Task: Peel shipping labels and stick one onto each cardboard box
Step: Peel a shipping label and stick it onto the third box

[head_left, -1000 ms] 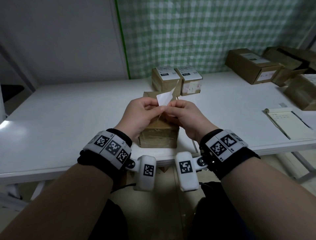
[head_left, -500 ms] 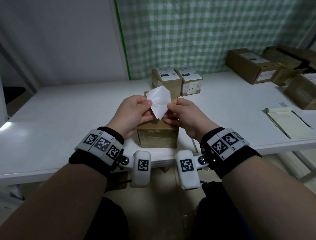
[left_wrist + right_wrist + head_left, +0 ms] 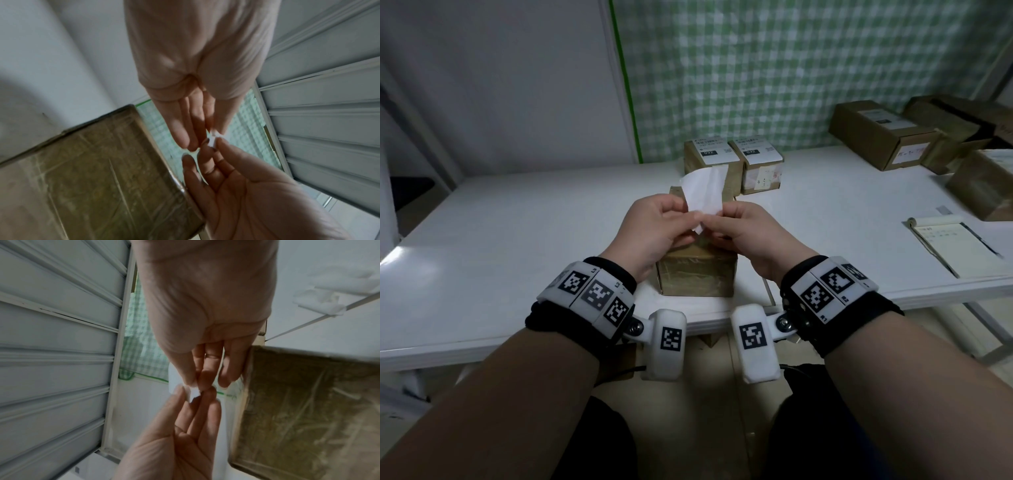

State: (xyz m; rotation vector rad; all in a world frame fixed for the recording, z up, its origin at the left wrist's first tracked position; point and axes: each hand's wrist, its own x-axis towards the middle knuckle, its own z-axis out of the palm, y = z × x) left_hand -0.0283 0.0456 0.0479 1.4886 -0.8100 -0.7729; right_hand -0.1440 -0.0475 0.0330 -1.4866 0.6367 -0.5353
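Observation:
A white shipping label stands upright between my two hands, above a plain brown cardboard box near the table's front edge. My left hand pinches the label's lower left edge. My right hand pinches its lower right corner. In the left wrist view only a small white corner of the label shows between the fingertips, with the taped box below. The right wrist view shows the same corner of the label pinched beside the box. Which layer each hand holds is hidden.
Two small boxes with labels on top stand behind the hands. Several larger boxes sit at the back right. An open notebook lies at the right on the white table.
The label has come up from a small corner between the fingers to a full sheet standing above the hands. Both hands have stayed over the box, still pinching it.

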